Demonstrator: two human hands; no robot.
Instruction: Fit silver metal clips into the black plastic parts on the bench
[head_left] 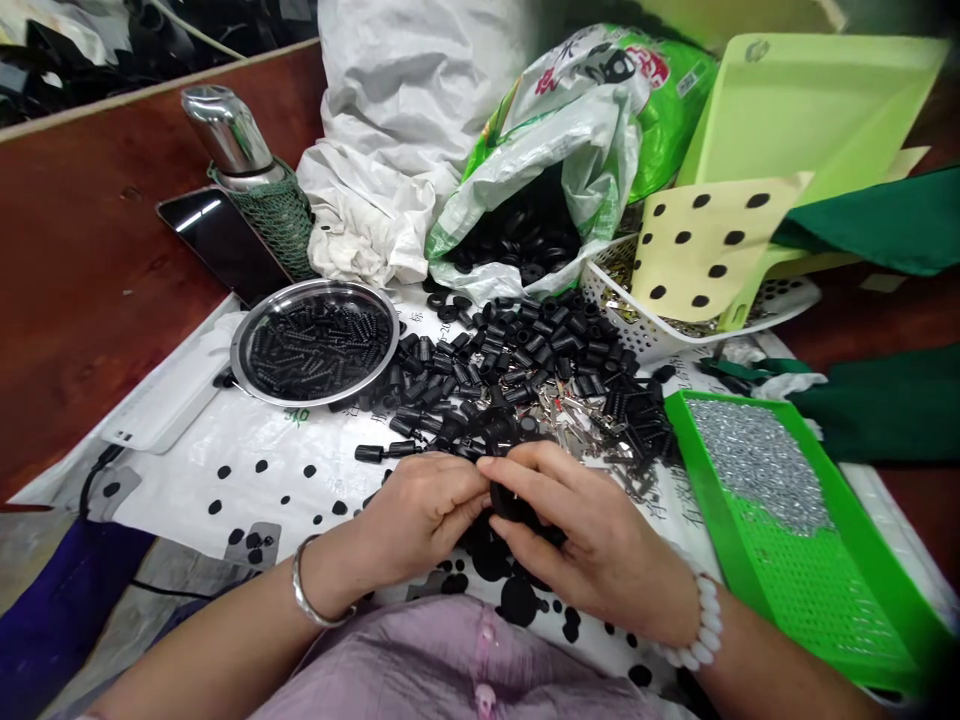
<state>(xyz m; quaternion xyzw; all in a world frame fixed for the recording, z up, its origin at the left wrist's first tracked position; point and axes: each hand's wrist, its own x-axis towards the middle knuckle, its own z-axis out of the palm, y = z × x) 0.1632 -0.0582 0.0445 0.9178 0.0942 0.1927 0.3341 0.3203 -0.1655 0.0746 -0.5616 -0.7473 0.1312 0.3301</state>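
Observation:
My left hand [420, 515] and my right hand [585, 530] meet over the white printed sheet [247, 470], pinching a small black rubber part [510, 503] between their fingers. The fingers hide most of it. Just beyond my fingertips lies a heap of black rubber sleeves [517, 370], mixed with silver metal terminals [592, 425]. Loose black rubber pieces [495, 570] lie under and in front of my hands. To my right sits a green tray [795, 560] holding small silver parts. A steel dish [315, 340] of ribbed black parts stands to the left.
Behind the heap, a plastic bag [517, 225] holds black rubber rings, next to a white sack [397, 140] and a white basket [622, 310]. A phone [221, 245], a steel flask [232, 135] in green netting and a white power strip [169, 385] are at left. Green cloth [885, 405] lies at right.

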